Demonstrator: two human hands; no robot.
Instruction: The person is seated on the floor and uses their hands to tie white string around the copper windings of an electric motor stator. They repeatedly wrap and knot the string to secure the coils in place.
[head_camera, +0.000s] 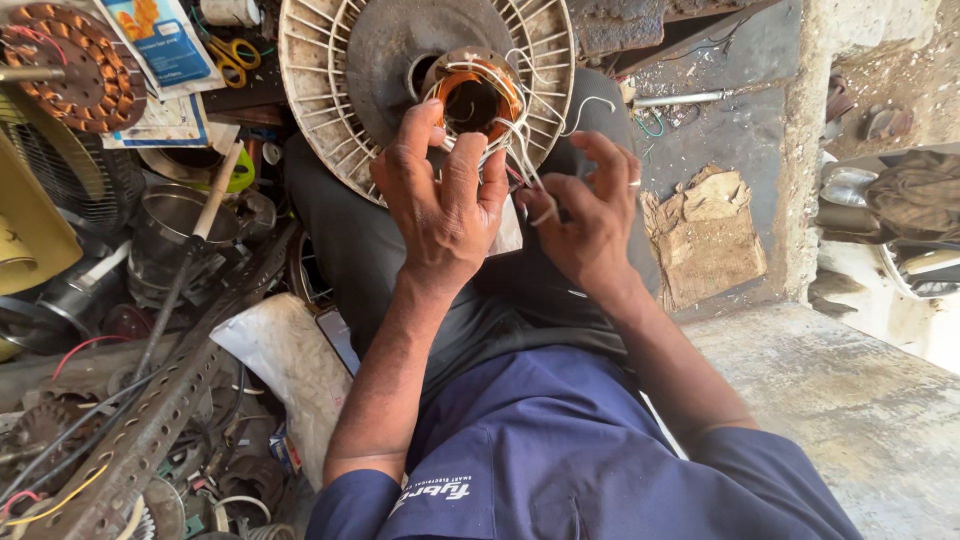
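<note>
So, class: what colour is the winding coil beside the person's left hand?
Copper-orange winding coil, beside the left hand; head view.

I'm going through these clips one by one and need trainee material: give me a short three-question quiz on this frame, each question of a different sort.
1. True or false: the left hand rests against the copper winding at the middle of the round ribbed fan housing.
2. What does the right hand pinch? A) yellow-handled scissors B) thin white wires C) a hammer
3. Fill in: the scissors lie at the upper ______ of the picture.

Key
1. True; its fingers reach up to the winding's rim.
2. B; the white wires run from the winding down to its fingertips.
3. Left, beside the printed card.
</note>
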